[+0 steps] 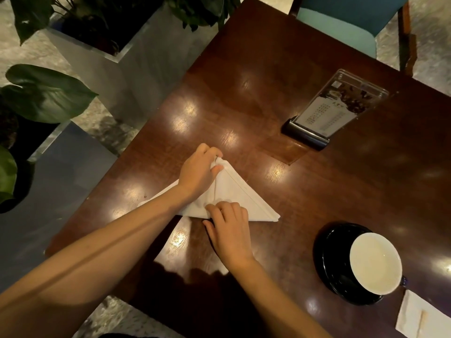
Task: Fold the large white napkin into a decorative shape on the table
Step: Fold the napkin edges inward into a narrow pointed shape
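Observation:
The white napkin lies folded into a triangle on the dark wooden table. One point of it faces away from me and its long edge runs toward me. My left hand pinches the far point between thumb and fingers. My right hand rests on the napkin's near edge at its middle, with the fingertips pressing the cloth down. My left forearm covers the left part of the napkin.
A clear menu stand on a black base is at the far right. A white bowl sits on a black plate at the near right, beside a white paper sleeve. Potted plants stand left of the table, a teal chair behind it.

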`<action>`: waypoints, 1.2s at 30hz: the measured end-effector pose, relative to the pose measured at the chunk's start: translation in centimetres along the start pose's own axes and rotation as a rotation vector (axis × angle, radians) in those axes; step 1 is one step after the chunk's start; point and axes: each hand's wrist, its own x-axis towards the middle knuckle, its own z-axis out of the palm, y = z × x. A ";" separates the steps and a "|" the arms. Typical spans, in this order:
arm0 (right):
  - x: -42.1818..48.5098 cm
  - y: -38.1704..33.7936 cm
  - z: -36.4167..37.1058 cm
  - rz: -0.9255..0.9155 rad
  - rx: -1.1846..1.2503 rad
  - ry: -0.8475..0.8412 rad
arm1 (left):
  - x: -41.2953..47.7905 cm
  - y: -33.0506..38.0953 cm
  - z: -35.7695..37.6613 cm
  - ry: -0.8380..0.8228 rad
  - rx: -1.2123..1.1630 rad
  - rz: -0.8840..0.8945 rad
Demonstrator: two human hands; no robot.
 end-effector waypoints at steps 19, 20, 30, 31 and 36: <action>0.2 1.4 -0.1 0.053 -0.010 -0.374 | -0.4 -0.7 1.0 0.060 0.212 0.167; -0.5 1.8 0.1 0.050 -0.045 -0.374 | -0.2 -0.8 1.2 0.081 0.224 0.149; -5.3 4.9 -2.1 0.351 -0.045 -0.133 | -0.6 -0.4 0.3 0.062 0.337 0.348; -5.1 5.1 -2.4 0.435 -0.003 -0.074 | -0.6 -0.3 0.3 0.056 0.355 0.345; -2.6 6.0 -3.8 0.803 0.195 0.073 | -0.8 -0.2 -0.4 -0.025 0.300 0.308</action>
